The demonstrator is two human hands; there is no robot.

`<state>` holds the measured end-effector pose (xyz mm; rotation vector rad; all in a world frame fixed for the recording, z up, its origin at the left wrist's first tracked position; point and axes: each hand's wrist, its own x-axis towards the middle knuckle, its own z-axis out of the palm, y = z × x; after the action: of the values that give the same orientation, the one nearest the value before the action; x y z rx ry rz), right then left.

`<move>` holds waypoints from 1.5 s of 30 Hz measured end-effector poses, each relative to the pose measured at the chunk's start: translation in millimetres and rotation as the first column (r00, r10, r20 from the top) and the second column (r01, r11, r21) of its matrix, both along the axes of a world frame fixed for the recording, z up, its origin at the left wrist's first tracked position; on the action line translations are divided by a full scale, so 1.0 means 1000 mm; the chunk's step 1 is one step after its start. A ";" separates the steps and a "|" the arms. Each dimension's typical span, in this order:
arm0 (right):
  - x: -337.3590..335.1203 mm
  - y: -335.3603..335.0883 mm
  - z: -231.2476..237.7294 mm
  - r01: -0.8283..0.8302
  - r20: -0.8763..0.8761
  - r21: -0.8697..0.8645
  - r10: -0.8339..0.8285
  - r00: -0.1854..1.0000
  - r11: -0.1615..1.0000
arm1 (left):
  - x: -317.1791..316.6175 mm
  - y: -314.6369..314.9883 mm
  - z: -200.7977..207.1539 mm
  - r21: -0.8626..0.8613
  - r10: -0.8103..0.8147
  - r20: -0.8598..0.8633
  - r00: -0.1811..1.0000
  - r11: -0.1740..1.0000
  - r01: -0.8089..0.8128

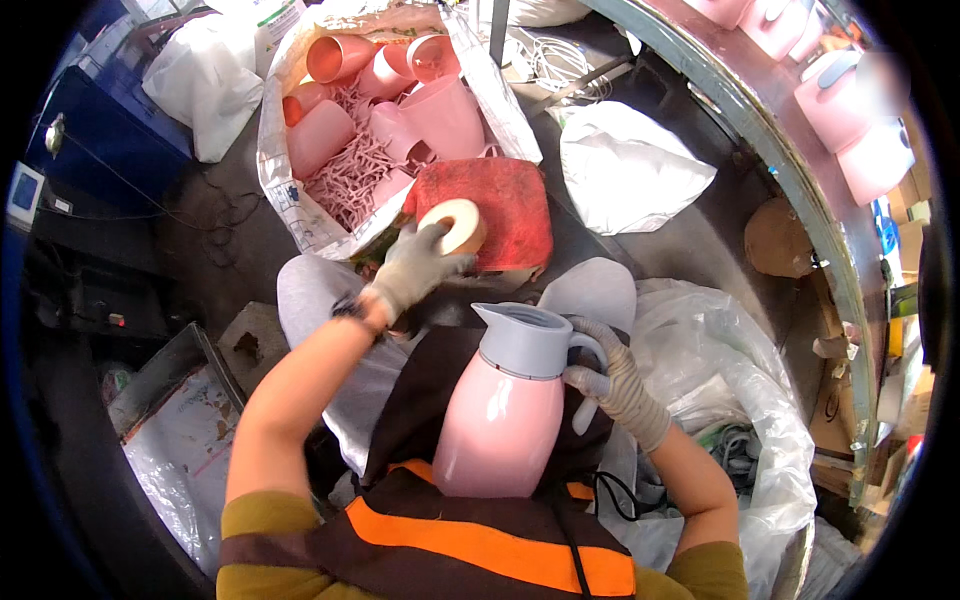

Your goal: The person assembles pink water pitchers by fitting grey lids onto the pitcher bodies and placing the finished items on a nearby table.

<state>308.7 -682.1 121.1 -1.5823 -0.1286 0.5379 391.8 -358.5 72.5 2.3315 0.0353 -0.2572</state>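
Observation:
My left hand [418, 266], in a pale glove, has its fingers on the edge of a cream tape roll [467, 232]. The roll is tilted over a red cloth pad [513, 200] in front of my knees. My right hand [622, 385], gloved too, is wrapped round the grey handle [590, 350] of a vacuum jug. The pink jug [500, 425] stands nearly upright against my lap, its grey lid and spout pointing left. A grey lever tip hangs below the handle.
Beyond the pad, a white sack [277, 150] holds several pink jug shells and pink strips. A knotted white bag [630, 170] lies to its right. Pink jugs [835, 105] line the curved bench at right. An open clear plastic bag [735, 345] with grey parts sits beside my right arm.

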 end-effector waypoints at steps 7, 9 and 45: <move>0.007 0.002 -0.003 -0.060 0.047 -0.090 0.064 0.997 0.994 | -0.172 0.004 0.066 -0.512 -0.230 -0.840 0.491 0.035 -0.858; 0.005 0.004 0.005 -0.073 0.059 -0.100 0.079 0.995 0.992 | -0.199 -0.007 0.056 -0.509 -0.187 -0.855 0.484 0.120 -0.852; 0.071 0.021 0.042 0.235 0.833 -0.056 -0.085 0.547 0.970 | 0.010 -0.005 0.041 -0.904 0.079 -0.249 0.965 0.339 -0.261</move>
<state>379.8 -661.4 163.5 -1.8786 -0.6681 -0.4202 401.9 -363.3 113.6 1.0927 0.1706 -0.2606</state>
